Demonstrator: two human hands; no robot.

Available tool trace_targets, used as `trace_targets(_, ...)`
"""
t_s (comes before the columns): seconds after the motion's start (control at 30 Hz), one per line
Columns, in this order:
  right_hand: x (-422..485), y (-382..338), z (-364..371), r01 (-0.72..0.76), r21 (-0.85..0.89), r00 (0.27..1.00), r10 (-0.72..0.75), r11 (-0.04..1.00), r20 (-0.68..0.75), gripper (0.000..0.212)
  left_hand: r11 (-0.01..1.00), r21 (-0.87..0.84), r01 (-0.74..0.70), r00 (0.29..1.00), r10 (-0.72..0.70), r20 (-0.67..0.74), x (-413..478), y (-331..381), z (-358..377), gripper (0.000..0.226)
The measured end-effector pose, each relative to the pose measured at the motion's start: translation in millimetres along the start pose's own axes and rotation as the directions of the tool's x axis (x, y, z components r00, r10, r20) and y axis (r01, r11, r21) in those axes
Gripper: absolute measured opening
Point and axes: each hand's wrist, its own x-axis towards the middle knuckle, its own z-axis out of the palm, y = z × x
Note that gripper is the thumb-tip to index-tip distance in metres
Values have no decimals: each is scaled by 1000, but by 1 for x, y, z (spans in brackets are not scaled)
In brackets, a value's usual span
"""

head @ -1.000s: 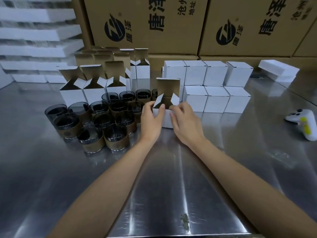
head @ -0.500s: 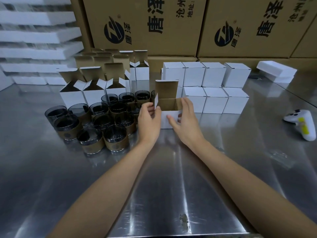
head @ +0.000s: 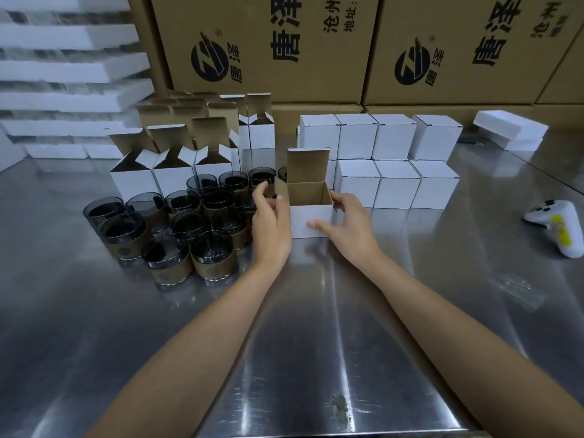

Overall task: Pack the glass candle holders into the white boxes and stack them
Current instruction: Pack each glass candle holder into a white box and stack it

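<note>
Along the back wall, large brown corrugated cartons [head: 284,90] carry a dark round logo [head: 208,58] with an ® mark and the printed characters 唐泽, 沧州 and 地址. A white handheld controller [head: 542,214] with a yellow label [head: 561,230], its text unreadable, lies near the right edge of the reflective stainless-steel table [head: 316,343].

At mid-table stands a white cardboard box with a brown interior [head: 311,221], lid flap upright. The right hand [head: 347,230] grasps this box, thumb on the front face and fingers round the right wall. The left hand [head: 271,222] lies against its left side, fingers loosely curved and clasping nothing.

Smoked-glass candle holders with brown bands [head: 213,257] stand clustered just left of the left hand. Behind them stand open white boxes [head: 170,181]. Closed white boxes [head: 395,184] are stacked in two tiers just behind and right of the held box. The near half of the table shows bare steel beneath the forearms. White foam slabs [head: 63,67] are stacked at far left.
</note>
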Motion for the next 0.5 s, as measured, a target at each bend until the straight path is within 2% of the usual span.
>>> trace_targets(0.07, 1, 1, -1, -3, -24, 1000, 4, 1000, 3, 67, 1000, 16, 7, 1000, -7, 19, 0, 1, -1, 48)
trace_targets(0.23, 2, 4, -3, 6, -25, 1000, -6, 1000, 11, 70, 998, 62, 14, 996, -19, 83, 2, 4, -3, 41)
trace_targets(0.37, 3, 5, -4, -11, 78, 994, 3, 997, 106, 75, 995, 97, 1, 989, -16, 150, 0, 5, -5, 41)
trace_targets(0.5, 2, 9, -8, -3, 136, 996, -9, 991, 91, 70, 992, 128, 18, 990, -36, 139, -3, 10, -5, 45)
